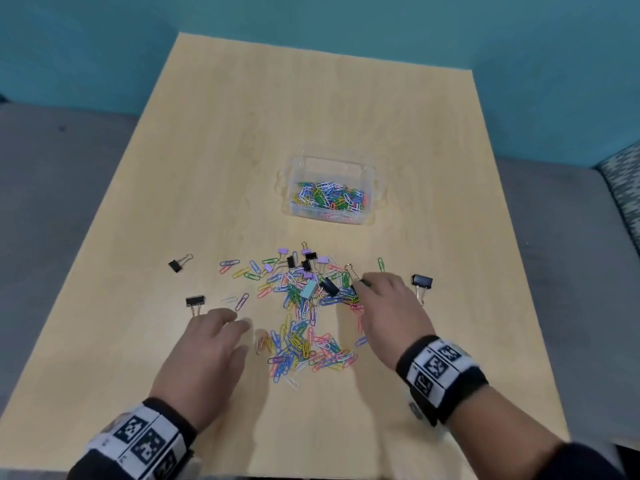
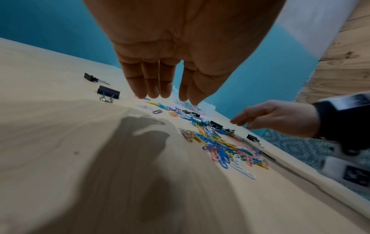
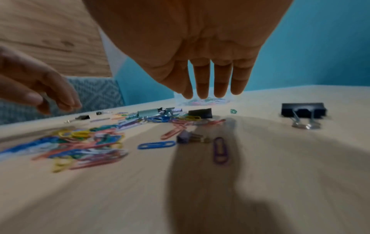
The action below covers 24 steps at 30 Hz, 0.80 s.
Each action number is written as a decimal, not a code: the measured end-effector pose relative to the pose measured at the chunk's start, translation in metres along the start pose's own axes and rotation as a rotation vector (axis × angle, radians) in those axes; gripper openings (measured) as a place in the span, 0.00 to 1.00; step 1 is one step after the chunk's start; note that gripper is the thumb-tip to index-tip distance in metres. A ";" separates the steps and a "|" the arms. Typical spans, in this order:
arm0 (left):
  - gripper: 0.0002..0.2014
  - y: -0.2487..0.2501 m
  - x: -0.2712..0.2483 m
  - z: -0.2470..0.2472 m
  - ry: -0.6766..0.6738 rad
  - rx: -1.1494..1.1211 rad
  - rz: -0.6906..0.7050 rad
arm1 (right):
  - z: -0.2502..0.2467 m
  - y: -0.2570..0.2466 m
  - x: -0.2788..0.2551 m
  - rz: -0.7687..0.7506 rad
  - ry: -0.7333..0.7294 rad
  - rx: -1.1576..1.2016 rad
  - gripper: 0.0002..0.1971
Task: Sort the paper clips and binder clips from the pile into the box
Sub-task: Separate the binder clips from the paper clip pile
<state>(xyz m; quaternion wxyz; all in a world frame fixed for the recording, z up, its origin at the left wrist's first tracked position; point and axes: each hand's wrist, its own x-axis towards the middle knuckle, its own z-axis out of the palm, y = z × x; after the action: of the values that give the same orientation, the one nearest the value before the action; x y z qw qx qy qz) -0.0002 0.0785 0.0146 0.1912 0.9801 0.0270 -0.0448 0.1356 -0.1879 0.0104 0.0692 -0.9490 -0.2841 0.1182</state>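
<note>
A mixed pile of coloured paper clips (image 1: 304, 327) and black, purple and teal binder clips (image 1: 308, 271) lies on the pale wooden table (image 1: 311, 98). Behind it stands a clear plastic box (image 1: 370, 178) with several paper clips inside. My left hand (image 1: 239, 332) hovers flat just left of the pile, fingers (image 2: 154, 88) straight, holding nothing. My right hand (image 1: 363, 285) hangs over the pile's right edge, its fingers (image 3: 202, 88) pointing down above the clips with nothing between them. A black binder clip (image 1: 329, 286) lies just left of those fingertips.
Stray black binder clips lie apart from the pile: two on the left (image 1: 176, 264) (image 1: 195, 302), one on the right (image 1: 421, 281) (image 3: 303, 110). A lone green paper clip (image 1: 381, 264) sits right of the pile. Grey upholstery and a teal wall surround the table.
</note>
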 end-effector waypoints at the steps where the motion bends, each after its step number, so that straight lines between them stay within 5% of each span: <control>1: 0.16 0.001 -0.003 0.000 0.003 -0.002 0.002 | -0.001 0.001 0.007 -0.011 -0.056 -0.055 0.20; 5: 0.17 0.000 -0.015 -0.004 -0.010 0.003 -0.038 | -0.005 0.005 0.015 0.018 -0.165 -0.160 0.21; 13: 0.16 -0.002 -0.027 -0.010 -0.032 0.003 -0.086 | -0.017 0.012 0.051 0.063 -0.148 -0.288 0.29; 16: 0.15 0.002 -0.025 -0.009 -0.041 0.012 -0.071 | -0.022 0.022 0.058 0.163 -0.123 -0.146 0.30; 20: 0.16 0.011 -0.006 0.000 -0.073 0.021 -0.044 | -0.017 0.017 0.026 0.306 -0.125 0.068 0.31; 24: 0.23 0.016 0.021 0.013 -0.123 0.050 -0.027 | 0.002 0.009 -0.015 0.190 -0.145 0.040 0.33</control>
<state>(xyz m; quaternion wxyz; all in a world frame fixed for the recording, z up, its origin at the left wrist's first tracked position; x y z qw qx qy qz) 0.0211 0.0595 0.0062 0.1675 0.9795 0.0274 -0.1084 0.1278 -0.2038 0.0097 0.0558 -0.9590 -0.1949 0.1982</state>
